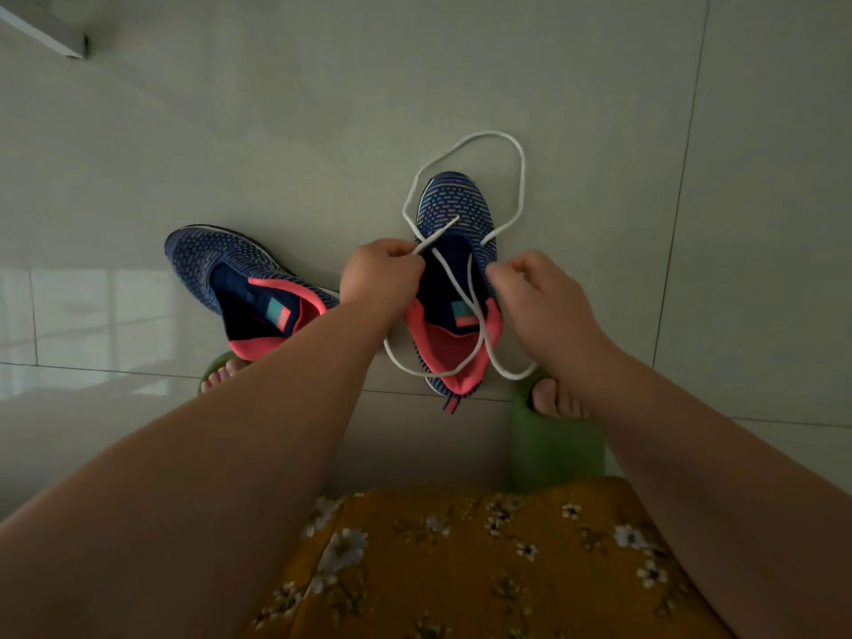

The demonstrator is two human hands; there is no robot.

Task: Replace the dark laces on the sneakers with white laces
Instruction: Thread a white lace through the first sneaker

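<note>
Tiled floor (461, 85): both hands — left (380, 274), right (544, 297) — pinch white lace (523, 177) over sneaker (456, 214) between them; threading barely begun, other sneaker (221, 265) laceless.

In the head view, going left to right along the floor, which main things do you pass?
Left sneaker → left hand pinching the white lace → right sneaker → right hand, its grip at that sneaker's edge.
</note>
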